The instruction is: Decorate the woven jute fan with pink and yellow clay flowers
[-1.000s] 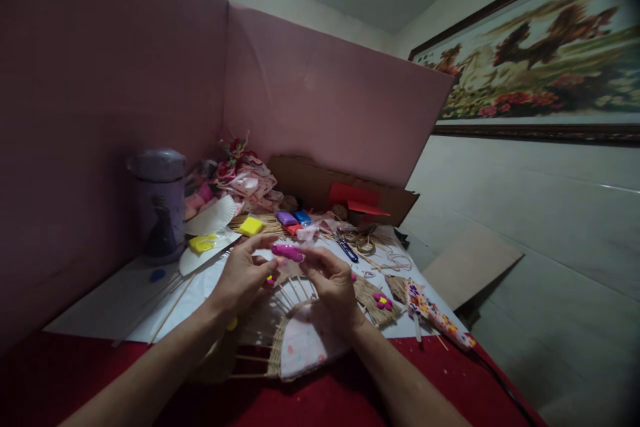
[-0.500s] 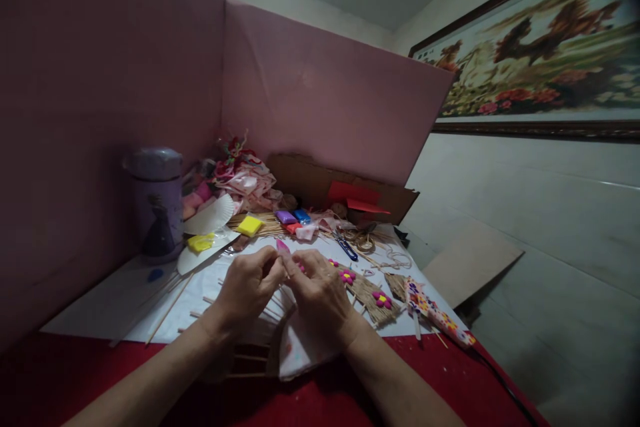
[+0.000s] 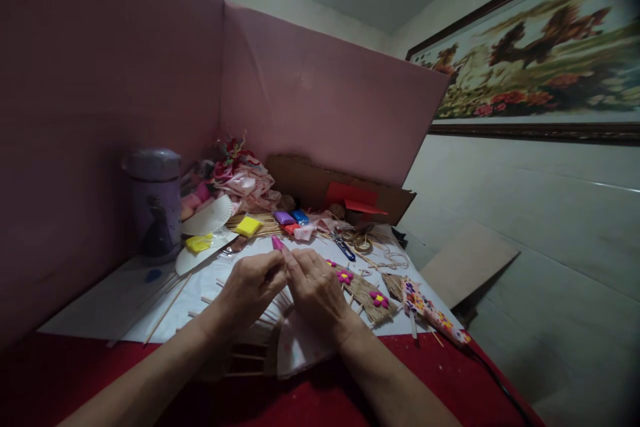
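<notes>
Spreading across the white-and-red-covered worktop [image 3: 100,310], a stick-ribbed fan of woven tan straw [image 3: 363,293] lies beneath both hands. The left hand [image 3: 253,283] and right hand [image 3: 317,290], equally near, pinch a slim, shiny magenta piece [image 3: 277,242] in closed fingers, its long axis pointing forward, slightly leftward.

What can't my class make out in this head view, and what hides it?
All in the head view:
- Pink piece: only one end shows; the left hand and right hand cover the rest.
- Cloth panel: partly hidden by the right hand and forearm.
- Framed picture: cut off by the right edge; its upper-left marks are too small to read.
</notes>
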Demonstrator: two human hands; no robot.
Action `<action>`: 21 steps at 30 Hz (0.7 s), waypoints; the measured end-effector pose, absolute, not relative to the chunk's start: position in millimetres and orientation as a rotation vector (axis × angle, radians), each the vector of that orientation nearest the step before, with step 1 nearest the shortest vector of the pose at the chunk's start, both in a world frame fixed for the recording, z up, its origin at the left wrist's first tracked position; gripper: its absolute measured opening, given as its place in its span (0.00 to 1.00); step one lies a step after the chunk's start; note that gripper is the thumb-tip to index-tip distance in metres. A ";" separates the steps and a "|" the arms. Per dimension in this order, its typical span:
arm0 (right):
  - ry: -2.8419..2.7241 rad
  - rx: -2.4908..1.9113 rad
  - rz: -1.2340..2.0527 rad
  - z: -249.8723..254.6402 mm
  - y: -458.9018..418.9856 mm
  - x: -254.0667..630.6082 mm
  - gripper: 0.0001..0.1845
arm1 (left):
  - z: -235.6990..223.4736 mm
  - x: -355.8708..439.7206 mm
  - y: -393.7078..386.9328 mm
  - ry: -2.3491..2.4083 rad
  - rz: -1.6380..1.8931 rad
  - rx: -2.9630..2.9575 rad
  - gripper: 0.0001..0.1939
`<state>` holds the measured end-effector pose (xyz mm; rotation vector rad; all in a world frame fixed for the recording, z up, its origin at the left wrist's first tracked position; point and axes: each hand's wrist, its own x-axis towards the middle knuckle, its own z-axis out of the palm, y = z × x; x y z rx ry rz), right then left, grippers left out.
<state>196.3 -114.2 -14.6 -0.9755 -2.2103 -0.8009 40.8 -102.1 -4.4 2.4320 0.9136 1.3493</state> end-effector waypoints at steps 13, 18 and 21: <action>-2.184 -0.735 -0.592 -14.4 -115.6 196.8 0.14 | 0.6 39.5 -103.8 1.001 1.455 2.244 0.11; -2.126 -0.734 -0.558 -21.9 -116.3 198.4 0.22 | 1.8 39.4 -104.0 0.999 1.430 2.245 0.11; -2.108 -0.743 -0.496 -26.2 -115.7 198.0 0.22 | 2.2 39.2 -105.2 0.989 1.421 2.251 0.11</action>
